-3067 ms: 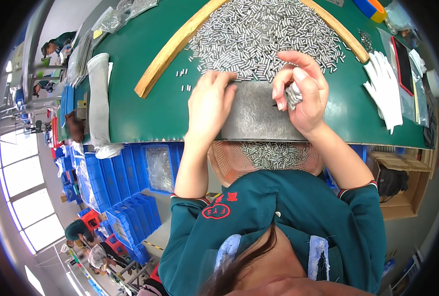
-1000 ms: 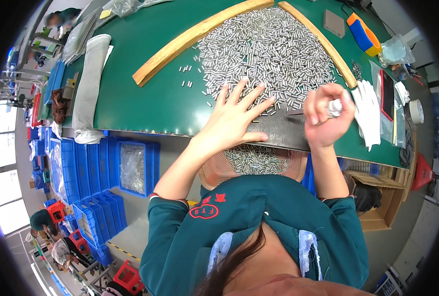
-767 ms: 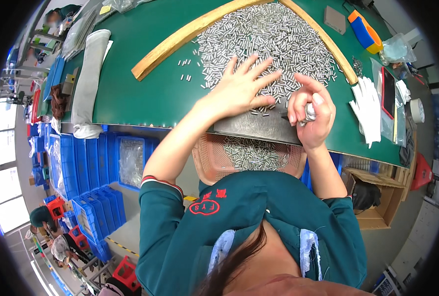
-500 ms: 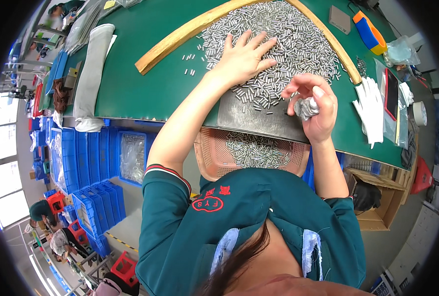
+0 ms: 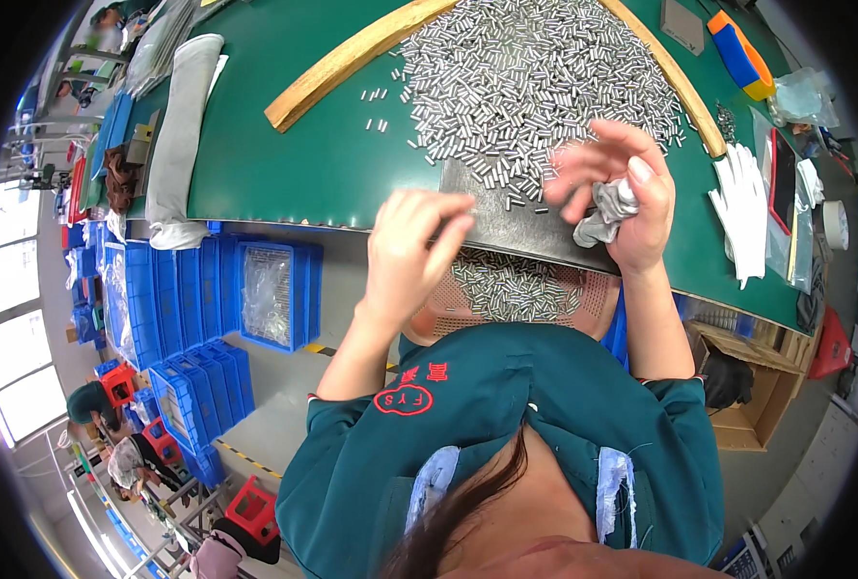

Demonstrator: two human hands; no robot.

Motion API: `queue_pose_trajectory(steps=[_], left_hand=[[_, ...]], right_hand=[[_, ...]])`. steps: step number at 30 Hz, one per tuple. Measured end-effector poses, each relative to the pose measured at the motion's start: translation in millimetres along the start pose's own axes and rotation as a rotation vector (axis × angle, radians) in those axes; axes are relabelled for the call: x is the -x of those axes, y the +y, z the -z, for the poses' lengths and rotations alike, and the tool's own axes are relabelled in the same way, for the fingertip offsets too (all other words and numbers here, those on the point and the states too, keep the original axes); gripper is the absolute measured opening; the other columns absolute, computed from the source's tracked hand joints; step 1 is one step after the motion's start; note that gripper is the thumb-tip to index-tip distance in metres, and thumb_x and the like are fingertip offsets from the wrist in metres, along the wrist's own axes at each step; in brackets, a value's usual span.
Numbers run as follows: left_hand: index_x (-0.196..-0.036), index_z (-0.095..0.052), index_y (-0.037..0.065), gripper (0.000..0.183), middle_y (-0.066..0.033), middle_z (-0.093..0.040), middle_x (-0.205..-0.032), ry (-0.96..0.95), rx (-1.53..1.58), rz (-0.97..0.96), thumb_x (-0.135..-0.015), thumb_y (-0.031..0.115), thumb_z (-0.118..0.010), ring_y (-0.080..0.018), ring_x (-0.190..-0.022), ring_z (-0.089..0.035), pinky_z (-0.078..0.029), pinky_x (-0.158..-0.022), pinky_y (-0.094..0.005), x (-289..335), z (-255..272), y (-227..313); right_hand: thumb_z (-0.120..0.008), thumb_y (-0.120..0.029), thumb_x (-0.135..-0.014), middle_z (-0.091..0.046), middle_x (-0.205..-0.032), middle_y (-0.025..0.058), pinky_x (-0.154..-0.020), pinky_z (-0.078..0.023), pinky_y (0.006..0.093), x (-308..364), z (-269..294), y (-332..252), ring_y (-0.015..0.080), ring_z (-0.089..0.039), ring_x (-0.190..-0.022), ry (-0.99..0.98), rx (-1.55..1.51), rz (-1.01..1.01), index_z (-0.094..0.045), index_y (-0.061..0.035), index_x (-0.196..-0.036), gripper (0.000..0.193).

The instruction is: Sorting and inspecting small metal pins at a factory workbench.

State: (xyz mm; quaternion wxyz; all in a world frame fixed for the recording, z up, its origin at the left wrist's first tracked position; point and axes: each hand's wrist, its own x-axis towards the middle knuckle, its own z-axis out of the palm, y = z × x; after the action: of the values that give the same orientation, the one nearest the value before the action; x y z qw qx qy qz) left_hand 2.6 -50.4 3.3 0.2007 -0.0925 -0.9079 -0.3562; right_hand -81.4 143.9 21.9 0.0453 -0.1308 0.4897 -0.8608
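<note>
A wide heap of small shiny metal pins (image 5: 535,87) is spread over the green tabletop (image 5: 294,183). My left hand (image 5: 409,253) hovers at the table's front edge, left of a dark metal plate (image 5: 516,227). Its fingers are loosely bent, the thumb stands apart, and no object shows in it. Over the plate's right part, my right hand (image 5: 641,207) holds a crumpled grey-white cloth (image 5: 602,214) in its palm; its fingertips are blurred near the pins. Below the plate, a pink perforated basket (image 5: 593,299) contains more pins (image 5: 516,289).
Wooden strips (image 5: 352,68) border the heap on both sides. White gloves (image 5: 740,212), a red-edged dark flat object (image 5: 782,183) and an orange-and-blue ring-shaped object (image 5: 740,58) lie to the right. A grey sleeve (image 5: 186,135) lies left. Blue crates (image 5: 279,289) stand below the table.
My left hand has drawn back from on top of the heap to the table's front edge, its fingers going from spread to bent. My right hand still holds the cloth, more of which now shows.
</note>
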Motion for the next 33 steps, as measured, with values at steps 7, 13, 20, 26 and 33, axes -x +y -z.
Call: queue_pose_trajectory(steps=[7, 13, 20, 26, 33], left_hand=[[-0.085, -0.062, 0.008, 0.018, -0.0004, -0.061, -0.074, -0.117, 0.141, -0.075, -0.071, 0.017, -0.070, -0.0175, -0.068, -0.055, -0.041, -0.063, -0.0302, -15.1, -34.6, 37.2], [-0.085, -0.060, 0.006, 0.020, -0.0012, -0.059, -0.071, -0.095, 0.168, -0.101, -0.071, 0.016, -0.071, -0.0136, -0.055, -0.055, -0.043, -0.056, -0.0287, -26.5, -55.1, 37.6], [-0.089, -0.055, 0.002, 0.020, -0.0043, -0.060, -0.072, -0.050, 0.451, 0.119, -0.076, 0.009, -0.068, -0.0088, -0.059, -0.057, -0.047, -0.054, -0.0237, -49.8, -55.7, 47.2], [-0.089, -0.056, 0.002, 0.017, -0.0078, -0.061, -0.081, -0.032, 0.559, 0.144, -0.076, 0.007, -0.065, -0.0153, -0.067, -0.060, -0.049, -0.060, -0.0276, -46.7, -57.3, 55.2], [-0.084, -0.059, 0.006, 0.018, -0.0079, -0.056, -0.077, 0.127, 0.293, -0.131, -0.070, 0.013, -0.067, -0.0248, -0.071, -0.057, -0.046, -0.062, -0.0346, -37.7, -66.2, 45.2]], right_hand=[[-0.031, -0.032, -0.097, -0.042, -0.046, 0.0018, -0.036, -0.029, 0.0187, 0.1, 0.0, 7.2, 0.0054, -0.037, -0.037, -0.103, 0.205, 0.188, -0.058, 0.0035, -0.082, 0.047], [-0.030, -0.032, -0.097, -0.041, -0.049, 0.0042, -0.037, -0.033, 0.0221, 0.2, 8.4, 9.6, 0.0098, -0.039, -0.038, 0.012, 0.012, 0.156, -0.043, -0.0028, -0.067, 0.044], [-0.029, -0.028, -0.096, -0.052, -0.061, 0.0117, -0.058, -0.046, 0.0301, 0.7, 0.5, 9.7, 0.0180, -0.054, -0.061, 0.081, 0.138, 0.263, -0.039, -0.0054, -0.061, 0.043], [-0.032, -0.026, -0.096, -0.063, -0.090, 0.0239, -0.072, -0.050, 0.0339, 3.5, -2.5, 11.8, 0.0223, -0.061, -0.081, 0.129, 0.229, 0.279, -0.040, -0.0052, -0.061, 0.042], [-0.040, -0.021, -0.095, -0.063, -0.082, 0.0201, -0.070, -0.051, 0.0330, 9.6, -8.3, 12.6, 0.0211, -0.062, -0.075, 0.083, 0.125, 0.285, -0.046, -0.0019, -0.067, 0.034]])
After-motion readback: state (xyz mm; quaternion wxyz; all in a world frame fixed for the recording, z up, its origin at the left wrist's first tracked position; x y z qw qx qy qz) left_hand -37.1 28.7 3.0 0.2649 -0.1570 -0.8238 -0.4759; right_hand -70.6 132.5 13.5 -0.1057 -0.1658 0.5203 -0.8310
